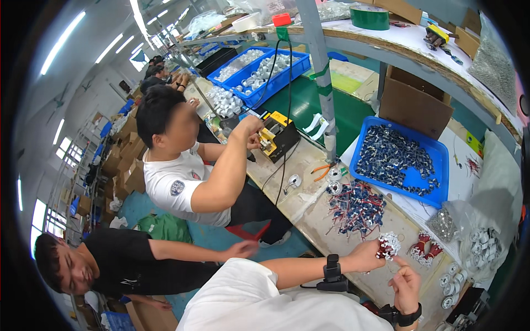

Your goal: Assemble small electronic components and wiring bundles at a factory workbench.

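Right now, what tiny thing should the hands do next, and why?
Maybe the right hand should pinch one of the white connectors: the left hand grips the red-wire bundle with those ends poking out, and the right index finger points close beside them.

I see a bundle of red wires (381, 253) clutched in the left hand (365, 257), its white connectors (390, 243) clustered at one end, close to the index fingertip of the right hand (406, 283).
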`<state>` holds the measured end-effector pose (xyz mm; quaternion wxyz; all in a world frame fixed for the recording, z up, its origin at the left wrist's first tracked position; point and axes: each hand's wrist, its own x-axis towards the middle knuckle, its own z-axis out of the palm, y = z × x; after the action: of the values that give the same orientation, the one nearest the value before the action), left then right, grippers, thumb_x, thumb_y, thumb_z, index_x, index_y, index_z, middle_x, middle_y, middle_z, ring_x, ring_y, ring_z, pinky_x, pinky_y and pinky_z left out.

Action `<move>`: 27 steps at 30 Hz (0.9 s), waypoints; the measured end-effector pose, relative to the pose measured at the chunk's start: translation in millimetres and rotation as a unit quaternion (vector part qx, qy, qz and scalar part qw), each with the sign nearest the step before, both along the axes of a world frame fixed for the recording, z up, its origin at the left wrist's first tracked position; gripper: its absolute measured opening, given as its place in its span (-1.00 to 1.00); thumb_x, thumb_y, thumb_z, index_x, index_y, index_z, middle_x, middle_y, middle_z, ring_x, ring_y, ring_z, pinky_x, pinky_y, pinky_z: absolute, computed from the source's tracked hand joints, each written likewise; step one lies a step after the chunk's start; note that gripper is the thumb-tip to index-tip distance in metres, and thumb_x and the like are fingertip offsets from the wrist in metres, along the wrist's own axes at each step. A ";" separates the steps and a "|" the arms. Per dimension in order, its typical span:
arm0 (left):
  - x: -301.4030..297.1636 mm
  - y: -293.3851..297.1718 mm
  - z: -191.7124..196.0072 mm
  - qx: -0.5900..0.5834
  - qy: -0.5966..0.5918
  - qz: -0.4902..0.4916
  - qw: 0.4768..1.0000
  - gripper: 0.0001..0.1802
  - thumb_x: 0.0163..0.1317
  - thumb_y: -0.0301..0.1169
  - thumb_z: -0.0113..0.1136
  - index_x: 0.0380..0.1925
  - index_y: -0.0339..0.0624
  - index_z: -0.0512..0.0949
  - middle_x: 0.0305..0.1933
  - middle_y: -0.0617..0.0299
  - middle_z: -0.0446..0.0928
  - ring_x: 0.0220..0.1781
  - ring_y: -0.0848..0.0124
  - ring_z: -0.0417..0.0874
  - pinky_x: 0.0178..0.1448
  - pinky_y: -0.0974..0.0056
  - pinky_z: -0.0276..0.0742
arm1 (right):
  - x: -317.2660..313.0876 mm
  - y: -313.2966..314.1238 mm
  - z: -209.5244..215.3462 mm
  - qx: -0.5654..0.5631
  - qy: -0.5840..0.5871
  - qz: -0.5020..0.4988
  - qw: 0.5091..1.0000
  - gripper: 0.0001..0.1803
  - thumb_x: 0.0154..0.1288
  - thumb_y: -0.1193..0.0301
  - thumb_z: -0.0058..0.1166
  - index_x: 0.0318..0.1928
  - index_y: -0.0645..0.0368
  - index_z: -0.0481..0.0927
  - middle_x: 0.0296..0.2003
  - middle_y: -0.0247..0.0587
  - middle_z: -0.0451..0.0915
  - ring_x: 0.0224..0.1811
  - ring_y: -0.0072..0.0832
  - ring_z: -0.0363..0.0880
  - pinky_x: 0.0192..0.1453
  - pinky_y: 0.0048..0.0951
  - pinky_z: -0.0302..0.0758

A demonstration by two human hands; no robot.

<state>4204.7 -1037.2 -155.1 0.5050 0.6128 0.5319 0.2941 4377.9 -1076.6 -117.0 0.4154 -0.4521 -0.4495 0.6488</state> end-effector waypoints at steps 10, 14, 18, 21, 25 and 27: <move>-6.3 -0.7 -10.9 0.029 0.055 -0.014 0.998 -0.76 -0.15 -0.38 0.12 -0.44 -0.27 0.45 -0.60 0.03 0.48 -0.51 0.25 0.55 -0.42 0.24 0.41 | 8.8 10.7 -22.0 -0.075 -0.049 0.144 0.985 -0.88 0.16 0.48 -0.07 -0.45 0.23 0.32 -0.42 -0.25 0.46 -0.63 -0.71 0.29 -0.48 -0.66 0.32; -10.3 0.2 -15.4 -0.110 -0.152 0.012 0.982 -0.81 -0.09 -0.49 0.07 -0.39 -0.25 0.43 -0.58 0.20 0.46 -0.55 0.45 0.50 -0.45 0.34 0.41 | 22.2 0.3 -29.7 0.003 -0.139 0.126 0.982 -0.86 0.12 0.51 -0.01 -0.36 0.24 0.31 -0.52 -0.35 0.44 -0.57 -0.67 0.35 -0.47 -0.63 0.31; -12.9 -5.3 -8.6 -0.248 -0.333 -0.002 0.910 -0.83 -0.05 -0.55 0.05 -0.38 -0.23 0.41 -0.55 0.30 0.42 -0.54 0.56 0.46 -0.46 0.42 0.40 | 17.1 1.2 -5.3 0.053 -0.314 0.117 0.941 -0.87 0.05 0.53 0.00 -0.36 0.26 0.37 -0.58 -0.28 0.39 -0.59 -0.64 0.32 -0.50 -0.64 0.26; -14.7 -5.4 -14.7 -0.275 -0.356 -0.001 0.893 -0.83 -0.06 -0.52 0.09 -0.39 -0.23 0.40 -0.55 0.30 0.42 -0.54 0.55 0.45 -0.46 0.42 0.40 | 25.2 1.4 2.8 0.044 -0.362 0.196 0.910 -0.92 0.01 0.53 0.01 -0.46 0.28 0.42 -0.52 -0.18 0.40 -0.44 -0.58 0.36 -0.35 -0.57 0.29; -19.5 -2.2 -8.3 -0.262 -0.316 -0.002 0.912 -0.81 -0.06 -0.52 0.10 -0.38 -0.25 0.40 -0.53 0.29 0.43 -0.53 0.54 0.46 -0.44 0.41 0.41 | 26.7 1.4 16.7 0.198 -0.162 0.084 0.963 -0.82 0.02 0.48 0.01 -0.62 0.26 0.36 -0.36 -0.14 0.41 -0.24 -0.41 0.32 -0.10 -0.40 0.23; -18.2 -4.1 -4.7 -0.261 -0.333 -0.017 0.906 -0.77 -0.06 -0.52 0.10 -0.34 -0.27 0.38 -0.50 0.28 0.43 -0.49 0.54 0.46 -0.40 0.39 0.42 | 28.8 1.8 18.0 0.181 -0.066 0.029 0.981 -0.81 0.00 0.45 0.02 -0.62 0.25 0.35 -0.33 -0.13 0.40 -0.20 -0.36 0.30 -0.04 -0.34 0.18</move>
<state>4186.5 -1041.3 -159.8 0.7996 0.3345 0.3799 0.3233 4406.6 -1074.7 -99.0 0.4405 -0.3980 -0.5992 0.5371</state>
